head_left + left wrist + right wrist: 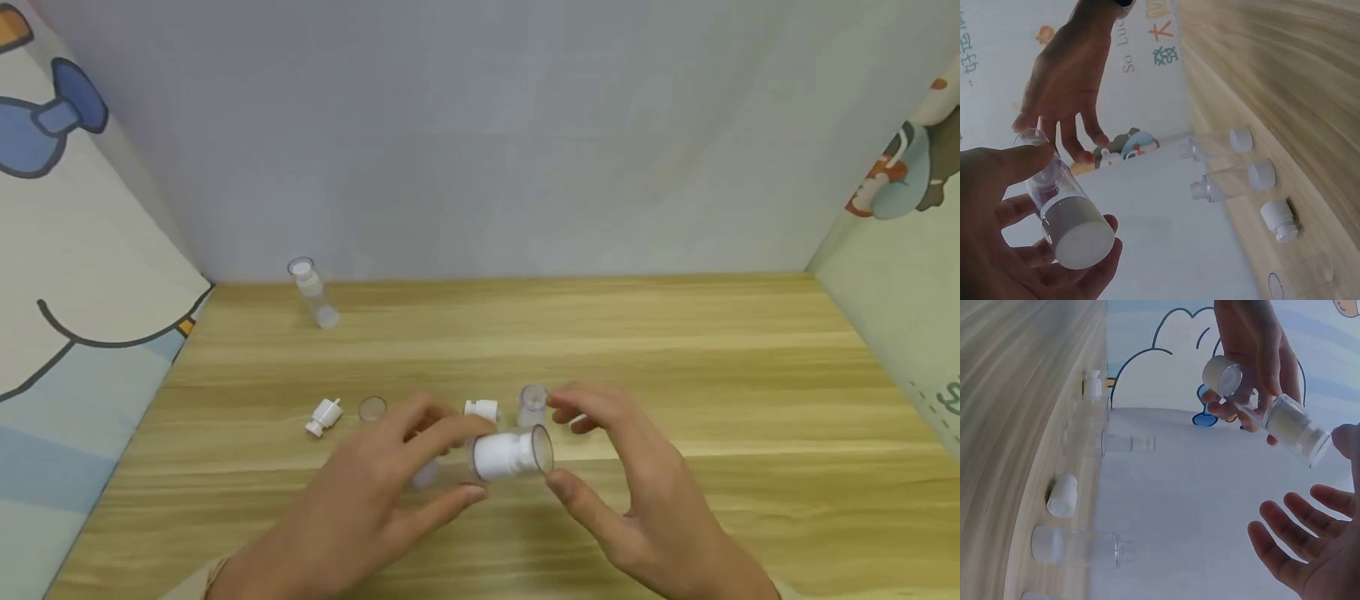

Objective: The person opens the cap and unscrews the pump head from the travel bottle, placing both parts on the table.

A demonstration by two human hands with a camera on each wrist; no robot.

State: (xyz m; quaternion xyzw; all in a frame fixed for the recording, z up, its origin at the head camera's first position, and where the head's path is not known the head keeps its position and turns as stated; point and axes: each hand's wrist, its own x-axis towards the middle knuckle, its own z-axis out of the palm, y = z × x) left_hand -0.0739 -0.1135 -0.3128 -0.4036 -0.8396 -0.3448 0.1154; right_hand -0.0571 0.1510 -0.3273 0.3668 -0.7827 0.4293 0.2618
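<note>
My left hand grips a clear plastic bottle with a white base, tilted on its side in the air. At the bottle's other end a white pump head sits inside a clear cap, pointing to the right. My right hand is spread beside that end, its thumb tip right at the cap's rim and its fingers apart from it. In the right wrist view, the right palm holds nothing.
One bottle with its pump and cap stands at the back left. White pump heads and a clear cap are spread on the wooden table. Pumpless bottles stand beyond the hands. A grey cloth wall closes the back.
</note>
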